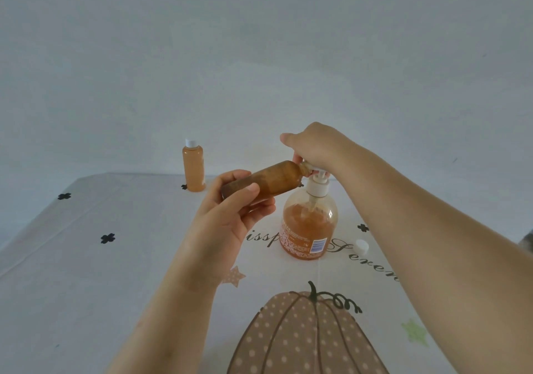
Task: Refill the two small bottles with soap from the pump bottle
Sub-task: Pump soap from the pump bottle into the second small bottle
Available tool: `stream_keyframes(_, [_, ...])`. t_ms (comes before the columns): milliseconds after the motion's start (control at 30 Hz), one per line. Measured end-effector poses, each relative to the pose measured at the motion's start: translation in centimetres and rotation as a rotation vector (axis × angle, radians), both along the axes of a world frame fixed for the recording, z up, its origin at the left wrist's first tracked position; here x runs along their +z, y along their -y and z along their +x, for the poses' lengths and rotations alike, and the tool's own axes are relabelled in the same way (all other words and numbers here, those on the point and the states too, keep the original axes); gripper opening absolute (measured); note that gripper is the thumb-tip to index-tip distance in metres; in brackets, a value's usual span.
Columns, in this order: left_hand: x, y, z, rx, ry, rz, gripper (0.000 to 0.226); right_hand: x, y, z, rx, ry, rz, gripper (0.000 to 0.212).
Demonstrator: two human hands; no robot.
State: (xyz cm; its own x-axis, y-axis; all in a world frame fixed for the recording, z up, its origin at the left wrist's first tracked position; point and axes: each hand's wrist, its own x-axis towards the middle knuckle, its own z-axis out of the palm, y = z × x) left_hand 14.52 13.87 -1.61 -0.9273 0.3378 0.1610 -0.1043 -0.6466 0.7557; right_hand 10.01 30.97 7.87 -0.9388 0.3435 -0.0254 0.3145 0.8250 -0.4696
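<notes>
Plain grey wall (259, 42) behind, and before it a bench (95, 178) under a pale cloth (138, 258) printed with a pumpkin, stars and script. At mid-cloth, upright, the pump bottle (308, 223), roughly half full of orange soap. Just left of its pump head (317, 175), lying nearly on its side with the open neck right at the spout: the small bottle (268, 182), gripped near its base by the left hand (230, 215), thumb on top, fingers curled beneath. On top of the pump head, bearing down: the right hand (314, 148), fingers mostly hidden, so no telling whether wrapped round the head or merely flat on it. Well left of and behind the pump bottle, upright, capped and apparently full: the second small bottle (193, 169). Right of the pump bottle, loose on the cloth, a white cap (362, 247), likely the held bottle's. For a clean fill: keep the neck snug against the spout and the base lower than the neck, press in slow full strokes, pause between them, stop short of the brim.
</notes>
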Motion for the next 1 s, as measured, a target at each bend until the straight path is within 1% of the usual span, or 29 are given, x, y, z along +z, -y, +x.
stream_keyframes(167, [-0.3, -0.1, -0.1, 0.013, 0.009, -0.034, 0.032, -0.5, -0.1, 0.0, -0.001, -0.019, 0.002, 0.052])
stream_keyframes(400, [-0.6, -0.2, -0.6, 0.034, 0.013, -0.080, 0.036, -1.4, -0.6, -0.3, 0.027, -0.018, -0.031, 0.060])
stream_keyframes(800, [-0.6, 0.0, -0.4, 0.034, -0.005, -0.080, 0.035, -1.3, -0.2, 0.2, 0.008, -0.023, -0.038, 0.060])
stream_keyframes(1000, [-0.4, 0.0, -0.3, 0.029, -0.014, -0.047, 0.034, -0.4, 0.1, 0.6, -0.019, -0.028, -0.036, 0.062])
